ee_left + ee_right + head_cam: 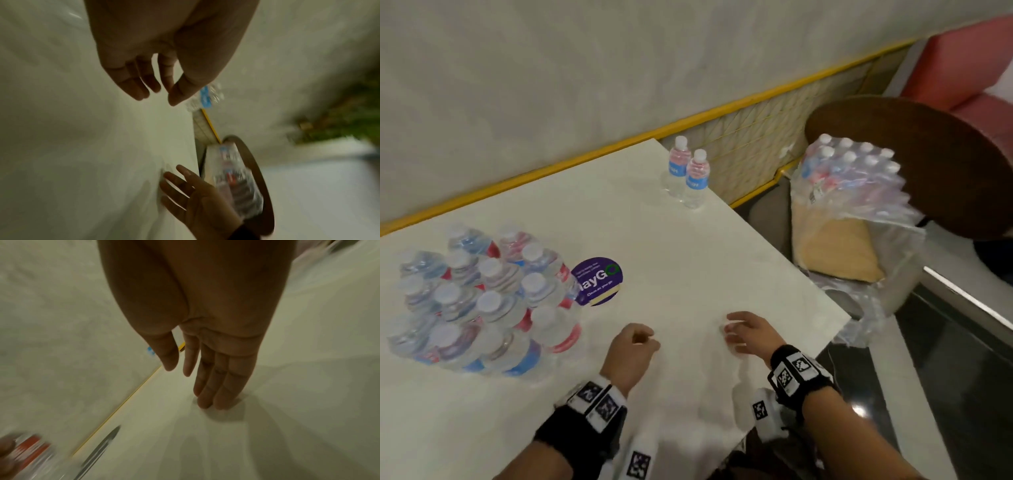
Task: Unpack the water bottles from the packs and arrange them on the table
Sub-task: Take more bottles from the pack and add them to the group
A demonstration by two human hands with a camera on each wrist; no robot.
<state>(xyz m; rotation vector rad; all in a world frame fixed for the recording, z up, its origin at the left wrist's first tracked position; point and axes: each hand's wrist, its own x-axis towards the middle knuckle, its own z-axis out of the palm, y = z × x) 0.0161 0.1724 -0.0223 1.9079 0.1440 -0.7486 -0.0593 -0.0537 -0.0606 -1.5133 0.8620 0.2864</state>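
Both hands hung low over the near edge of the white tabletop (688, 246), and neither held anything. On the left hand (631, 354) the grip was slack, fingers loosely curled with thumb and fingertips apart. On the right hand (750, 334) the grip was released, fingers almost straight and reaching down toward the tabletop; whether they touched it I could not tell.

A wrapped pack (479, 301) of bottles sat on the tabletop beyond the left hand and further to that hand's side, caps up, still in its plastic. A round purple sticker (599, 281) lay just beside the pack, on the side toward the middle of the tabletop. Two loose bottles (686, 174) stood upright, touching, at the tabletop's far corner, well apart from the pack.

Off the tabletop, past its right edge, a second pack (849, 171) rested on a chair (914, 154), its wrap torn and hanging loose.
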